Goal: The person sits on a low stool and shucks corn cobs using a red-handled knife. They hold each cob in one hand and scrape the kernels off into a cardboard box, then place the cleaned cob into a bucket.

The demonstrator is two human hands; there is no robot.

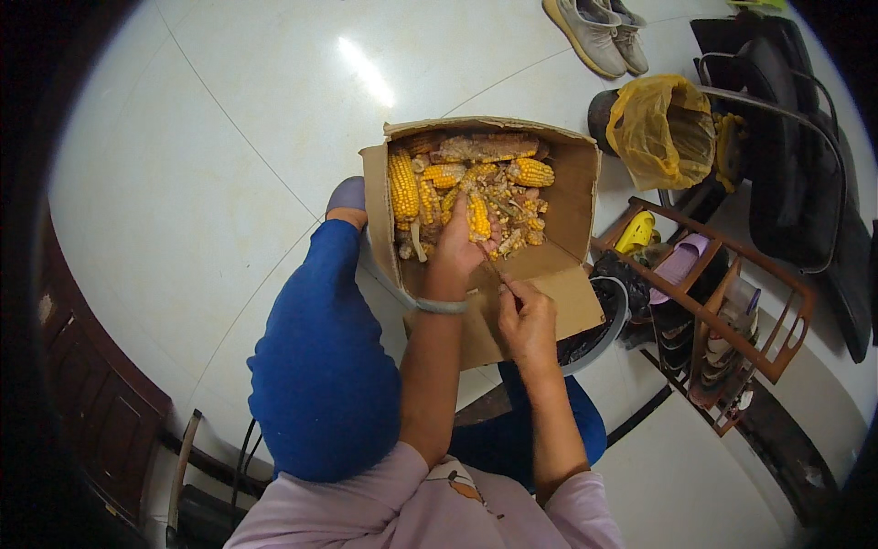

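Note:
My left hand (461,240) is shut on an ear of corn (478,217) with yellow kernels, held over an open cardboard box (573,199). My right hand (528,317) grips a thin, dark tool (495,266), whose tip meets the lower end of that ear; its exact kind is unclear. Inside the box lie several yellow ears, among them a long one (403,185) at the left wall and a short one (531,172) at the upper right. A mostly bare, brownish cob (483,147) rests along the far wall, with loose kernels and husk scraps around the middle.
A grey bucket (621,322) lined with black plastic stands partly under the box's right flap. Beyond the box are a bin with a yellow bag (627,130), a wooden shoe rack (699,305), a black chair (782,158) and a pair of shoes (597,41). A dark wooden door (96,398) is at left.

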